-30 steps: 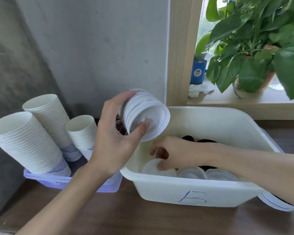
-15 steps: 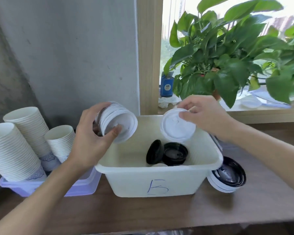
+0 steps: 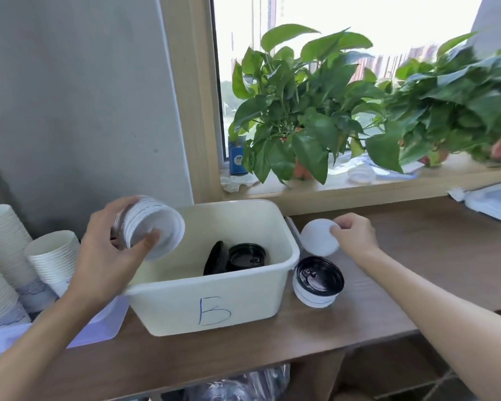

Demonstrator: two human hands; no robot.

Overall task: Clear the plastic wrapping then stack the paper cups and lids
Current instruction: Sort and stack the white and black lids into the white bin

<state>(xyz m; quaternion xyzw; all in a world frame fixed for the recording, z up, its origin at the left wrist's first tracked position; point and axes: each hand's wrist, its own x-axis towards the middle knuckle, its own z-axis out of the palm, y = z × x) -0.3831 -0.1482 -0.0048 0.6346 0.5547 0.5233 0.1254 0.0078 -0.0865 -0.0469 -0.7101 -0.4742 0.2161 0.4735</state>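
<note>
Currently, the left hand point(image 3: 107, 253) grips a stack of white lids point(image 3: 154, 227). The fingers curl over the top and the thumb presses the open face. The stack is tilted on its side above the left end of the white bin point(image 3: 214, 308), which is marked with a blue B.

The right hand point(image 3: 356, 235) pinches a single white lid point(image 3: 318, 237) by its right edge. It holds the lid above the surface point(image 3: 431, 261), just right of the bin's far right corner.

Two black lids point(image 3: 245, 256) lie inside the bin, one leaning upright. A short lid stack point(image 3: 318, 280) with a black lid on top sits on the surface just beside the bin's right wall.

Stacks of paper cups point(image 3: 52, 256) lean in a purple tray point(image 3: 99, 328) at the left. Leafy plants point(image 3: 301, 111) stand on the far windowsill. Crumpled clear plastic point(image 3: 258, 383) shows below the surface's near edge.
</note>
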